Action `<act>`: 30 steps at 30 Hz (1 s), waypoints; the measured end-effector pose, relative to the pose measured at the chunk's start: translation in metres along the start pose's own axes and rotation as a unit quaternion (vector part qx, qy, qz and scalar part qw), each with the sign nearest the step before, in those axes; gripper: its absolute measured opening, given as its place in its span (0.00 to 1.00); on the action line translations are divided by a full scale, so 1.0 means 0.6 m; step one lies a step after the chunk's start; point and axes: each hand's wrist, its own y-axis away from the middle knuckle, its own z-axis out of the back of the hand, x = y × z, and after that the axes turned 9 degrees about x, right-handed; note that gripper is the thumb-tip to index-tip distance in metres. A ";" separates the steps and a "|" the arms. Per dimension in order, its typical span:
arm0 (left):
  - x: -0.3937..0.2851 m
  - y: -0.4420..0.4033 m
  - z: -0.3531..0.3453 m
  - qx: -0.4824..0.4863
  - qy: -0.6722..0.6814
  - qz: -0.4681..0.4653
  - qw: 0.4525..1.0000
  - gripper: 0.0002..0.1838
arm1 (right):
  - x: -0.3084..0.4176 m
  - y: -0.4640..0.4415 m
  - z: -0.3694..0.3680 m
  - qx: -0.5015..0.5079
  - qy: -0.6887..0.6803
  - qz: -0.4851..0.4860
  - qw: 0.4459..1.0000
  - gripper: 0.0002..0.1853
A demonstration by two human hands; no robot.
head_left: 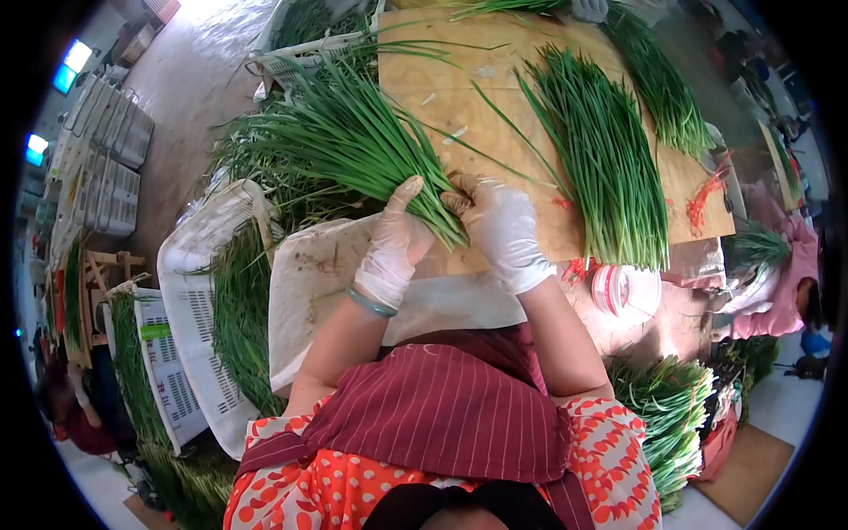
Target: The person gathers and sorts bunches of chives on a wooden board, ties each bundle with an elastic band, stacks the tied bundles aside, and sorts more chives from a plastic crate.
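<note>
The left hand's fingers are largely out of sight beneath a bundle of garlic chives (353, 141), while its thumb lies across the top, so the gloved left hand (393, 252) is closed around the lower stems. The gloved right hand (503, 225) has its fingers (468, 187) curled in, tips at the bundle's stem ends; whether they pinch any stems, I cannot tell. The bundle tilts over the board's near left corner, its leaves fanning away to the left above a heap of loose leaves (291, 190). A green bangle (373, 302) circles the left wrist.

On the plywood board (433, 84), to the right, lies a second bundle (605, 163), with another bundle (658, 84) beyond it and red ties (709, 196) near the right edge. A round plastic tub (627, 291) sits below the near edge. Left of the person, a white plastic crate (199, 327) holds more chives (243, 314).
</note>
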 end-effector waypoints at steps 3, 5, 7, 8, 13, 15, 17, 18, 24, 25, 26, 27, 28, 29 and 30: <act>0.004 0.001 0.006 -0.007 0.019 0.012 1.000 0.29 | 0.000 0.003 -0.003 -0.006 0.082 0.012 0.997 0.11; 0.004 0.003 0.007 -0.004 0.038 0.035 0.999 0.29 | -0.005 0.016 -0.005 -0.009 0.124 0.027 0.992 0.11; 0.003 0.005 0.003 -0.008 0.039 0.037 0.999 0.28 | -0.007 0.034 0.003 0.015 0.110 0.006 0.994 0.11; 0.003 0.006 0.002 -0.012 0.042 0.040 0.998 0.28 | -0.007 0.042 0.009 0.038 0.097 -0.017 0.994 0.11; 0.011 0.005 0.006 -0.043 0.024 0.035 0.998 0.28 | -0.022 0.051 0.015 0.068 0.025 -0.073 0.995 0.14; 0.015 0.003 0.018 -0.052 0.008 0.037 0.998 0.27 | -0.026 0.045 0.016 0.077 -0.010 -0.093 0.993 0.18; 0.019 0.000 0.026 -0.068 -0.057 0.018 0.996 0.26 | -0.013 0.038 0.023 0.129 -0.051 -0.047 0.989 0.27; 0.019 0.000 0.018 -0.064 -0.058 0.019 0.996 0.26 | -0.008 0.032 0.019 0.124 -0.050 -0.047 0.990 0.27; 0.001 -0.014 -0.023 -0.003 -0.222 -0.036 0.974 0.29 | 0.001 0.014 -0.012 0.040 -0.063 -0.080 0.994 0.31; 0.001 -0.011 -0.030 -0.003 -0.223 -0.035 0.974 0.29 | -0.008 0.011 -0.009 0.039 -0.064 -0.081 0.994 0.31; 0.003 -0.004 -0.036 0.012 -0.137 0.023 0.990 0.28 | -0.025 0.006 -0.004 -0.036 0.012 -0.052 0.998 0.29; 0.007 0.003 -0.040 0.027 -0.050 0.082 0.995 0.29 | -0.036 0.004 -0.003 -0.111 0.087 -0.023 0.990 0.27; 0.018 0.008 -0.041 0.028 -0.050 0.084 0.995 0.29 | -0.038 0.005 -0.008 -0.112 0.088 -0.025 0.989 0.27; 0.035 0.013 -0.040 0.019 -0.011 0.114 0.993 0.28 | -0.037 0.006 -0.016 -0.097 0.180 -0.036 0.978 0.19; 0.050 0.015 -0.036 0.009 0.027 0.142 0.989 0.27 | -0.034 0.007 -0.023 -0.081 0.271 -0.046 0.958 0.12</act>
